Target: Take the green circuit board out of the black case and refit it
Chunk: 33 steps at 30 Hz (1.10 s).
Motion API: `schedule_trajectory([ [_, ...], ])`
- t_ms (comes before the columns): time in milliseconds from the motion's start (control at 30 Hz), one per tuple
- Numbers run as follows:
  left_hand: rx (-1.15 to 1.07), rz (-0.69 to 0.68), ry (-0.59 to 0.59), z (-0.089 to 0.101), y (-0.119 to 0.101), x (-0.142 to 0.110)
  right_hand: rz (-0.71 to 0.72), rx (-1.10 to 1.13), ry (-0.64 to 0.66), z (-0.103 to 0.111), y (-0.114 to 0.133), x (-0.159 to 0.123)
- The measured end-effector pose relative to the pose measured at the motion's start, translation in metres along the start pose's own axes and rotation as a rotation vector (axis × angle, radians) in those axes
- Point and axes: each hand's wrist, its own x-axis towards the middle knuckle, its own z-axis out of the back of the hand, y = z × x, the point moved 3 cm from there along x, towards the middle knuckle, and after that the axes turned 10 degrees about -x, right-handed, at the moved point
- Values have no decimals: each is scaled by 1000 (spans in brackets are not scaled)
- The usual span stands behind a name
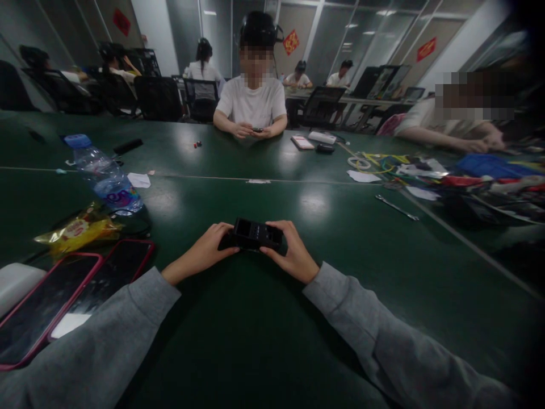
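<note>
Box (255, 234), blk, is held b/w both hands, low over the near-mid part of the green table (238, 335); can't tell if it touches the top. L hand (210, 245) part-closed, thumb & fingers on the box's L end; R hand (294, 253) likewise curled round its R end, thumb on the near side, fingers on the far edge. Off to L: clear bottle (106, 176) w/ blue cap, yellow pkt (79, 232) just nearer, then 2 red-edged phones (46, 301) by the L sleeve (110, 329). Well off to R: wrench (397, 208), then cable pile (392, 163). Opp. side: co-worker (251, 102) in white tee, sm. dark item (257, 130) in hands.
</note>
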Motion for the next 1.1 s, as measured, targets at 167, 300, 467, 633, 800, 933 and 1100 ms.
schedule_trajectory([
  [167, -45, 32, -18, 0, 0, -2, -45, 41, 125, -7, -7, 0],
  [300, -76, 32, -8, 1, -2, -3, -68, 84, 179, -11, -12, -1],
  [467, -101, 78, 30, 2, -3, -3, -19, 128, 181, -10, -9, -1],
  [633, -102, 101, 105, 2, -4, -4, 39, 192, 214, -9, -6, 0],
  [800, -99, 108, 140, 1, -2, -5, 21, 247, 225, -9, -6, 0],
  [933, -102, 119, 128, 0, 0, -4, -43, 317, 242, -7, -8, 1],
  [1100, -117, 139, 124, 0, 1, -4, -183, 508, 253, -7, -16, 3],
])
